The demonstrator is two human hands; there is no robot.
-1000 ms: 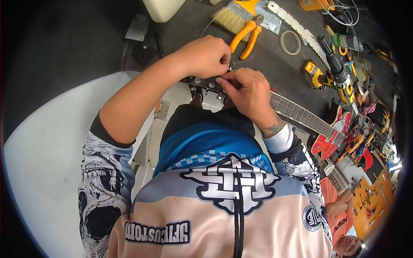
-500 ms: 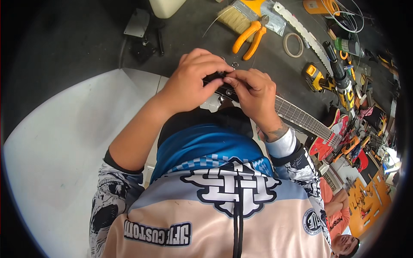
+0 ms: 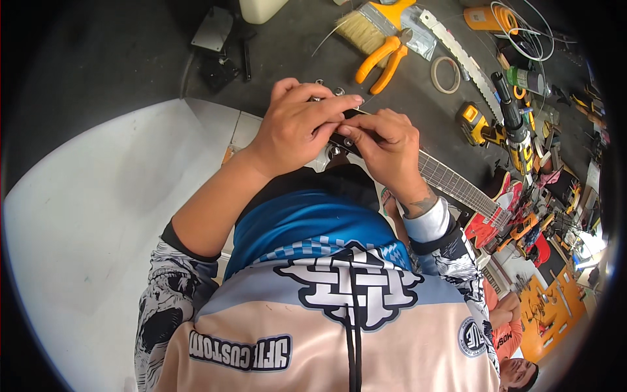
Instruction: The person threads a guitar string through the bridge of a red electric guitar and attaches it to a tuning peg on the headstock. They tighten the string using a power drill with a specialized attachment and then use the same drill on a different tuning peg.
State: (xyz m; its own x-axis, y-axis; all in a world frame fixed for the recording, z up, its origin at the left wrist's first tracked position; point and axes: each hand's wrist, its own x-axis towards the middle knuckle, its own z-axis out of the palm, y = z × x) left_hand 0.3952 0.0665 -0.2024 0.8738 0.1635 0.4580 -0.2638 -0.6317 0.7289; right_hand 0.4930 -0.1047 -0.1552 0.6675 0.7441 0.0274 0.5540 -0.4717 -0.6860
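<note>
A red electric guitar (image 3: pixel 484 222) lies crosswise below my hands, its fretted neck (image 3: pixel 454 185) running up-left to a black headstock (image 3: pixel 353 114) with several chrome tuners (image 3: pixel 336 149). My left hand (image 3: pixel 297 124) lies over the headstock, thumb and fingers closed on a spot that they hide. My right hand (image 3: pixel 388 140) is pinched on the headstock just right of it, its thumb and index fingertip almost touching my left fingers. What either pinch holds is too small and covered to tell. Orange-handled cutters (image 3: pixel 381 62) lie on the dark bench (image 3: pixel 130 59) just beyond.
Brush (image 3: pixel 362 31), tape ring (image 3: pixel 445 74), pale notched strip (image 3: pixel 450 46), drill (image 3: pixel 477 124) and coiled white cable (image 3: pixel 542 39) lie on the bench. A white curved panel (image 3: pixel 91 228) is at left. A person in orange (image 3: pixel 506 330) has folded arms at lower right, near an orange board (image 3: pixel 548 320).
My left hand has come down from above the headstock, turned, and closed over it, reaching further right. My right hand has shifted slightly right and stays pinched there.
</note>
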